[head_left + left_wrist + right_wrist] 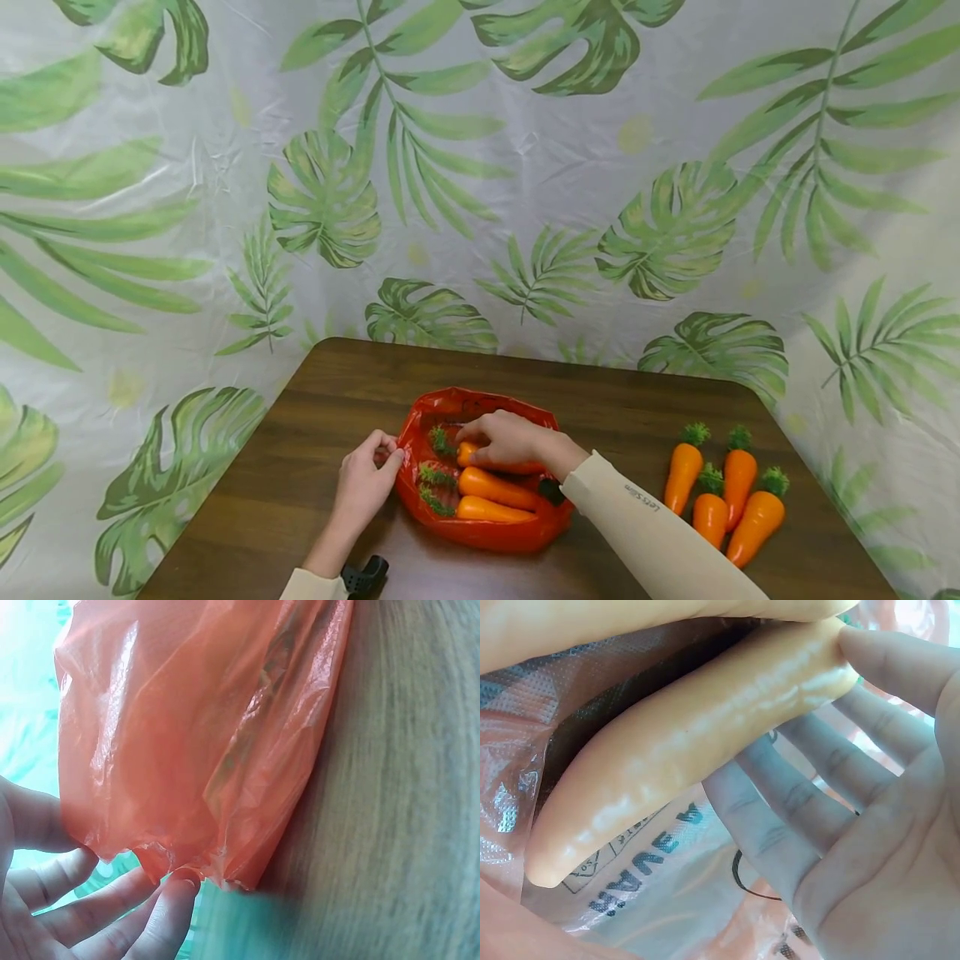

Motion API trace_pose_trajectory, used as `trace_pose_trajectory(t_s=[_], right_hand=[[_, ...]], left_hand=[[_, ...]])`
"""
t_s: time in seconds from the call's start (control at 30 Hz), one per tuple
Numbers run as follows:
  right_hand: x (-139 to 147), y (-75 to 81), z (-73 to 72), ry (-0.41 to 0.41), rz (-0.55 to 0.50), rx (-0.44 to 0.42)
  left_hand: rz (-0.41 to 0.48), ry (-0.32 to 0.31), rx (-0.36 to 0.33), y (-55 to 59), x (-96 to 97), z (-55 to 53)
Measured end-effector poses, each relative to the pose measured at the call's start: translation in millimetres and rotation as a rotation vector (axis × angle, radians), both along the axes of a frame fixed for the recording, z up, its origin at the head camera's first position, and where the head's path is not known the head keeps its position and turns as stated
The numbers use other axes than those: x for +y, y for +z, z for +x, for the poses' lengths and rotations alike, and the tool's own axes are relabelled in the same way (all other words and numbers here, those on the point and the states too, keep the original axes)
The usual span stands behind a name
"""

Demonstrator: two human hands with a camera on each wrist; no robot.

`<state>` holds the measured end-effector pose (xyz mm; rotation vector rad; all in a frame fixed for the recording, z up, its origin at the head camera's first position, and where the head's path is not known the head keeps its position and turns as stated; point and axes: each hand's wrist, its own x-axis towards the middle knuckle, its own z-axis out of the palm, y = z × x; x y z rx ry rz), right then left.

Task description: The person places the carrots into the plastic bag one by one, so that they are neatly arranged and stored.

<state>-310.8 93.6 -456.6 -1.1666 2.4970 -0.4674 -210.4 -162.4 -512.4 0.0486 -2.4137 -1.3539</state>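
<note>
A red plastic bag (pixel 510 536) lies spread on the brown table with its mouth facing up. Two orange carrots with green tops, one of them the nearer carrot (pixel 491 509), rest side by side inside it. My left hand (pixel 367 475) pinches the bag's left rim between thumb and fingers; the thin red film (pixel 180 735) hangs from that grip in the left wrist view. Reaching into the bag, my right hand (pixel 510 439) holds a third carrot (pixel 682 727) near its leafy end, thumb on one side and fingers along the other. Black lettering shows on the bag beneath it.
Several more carrots (pixel 738 479) lie grouped on the table (pixel 600 400) to the right of the bag, beyond my right forearm. A black wrist strap (pixel 365 575) sits at my left cuff. Behind the table hangs a leaf-printed sheet (pixel 562 183).
</note>
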Motion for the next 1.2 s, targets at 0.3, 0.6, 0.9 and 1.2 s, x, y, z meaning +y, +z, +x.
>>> trace_pose_trajectory(t_s=[0.3, 0.6, 0.9, 1.2], right_hand=[[2, 2.7, 1.3, -0.033, -0.019, 0.006], [10, 20.5, 2.9, -0.067, -0.045, 0.063], [22, 45.5, 2.1, -0.136, -0.077, 0.154], [39, 72.1, 10.6, -0.210, -0.118, 0.179]], left_hand=[[-0.001, -0.001, 0.006, -1.7, 0.1, -0.3], [0.009, -0.001, -0.008, -1.4, 0.8, 0.3], [0.025, -0.012, 0.004, 0.4, 0.3, 0.9], [0.021, -0.006, -0.002, 0.8, 2.1, 2.0]])
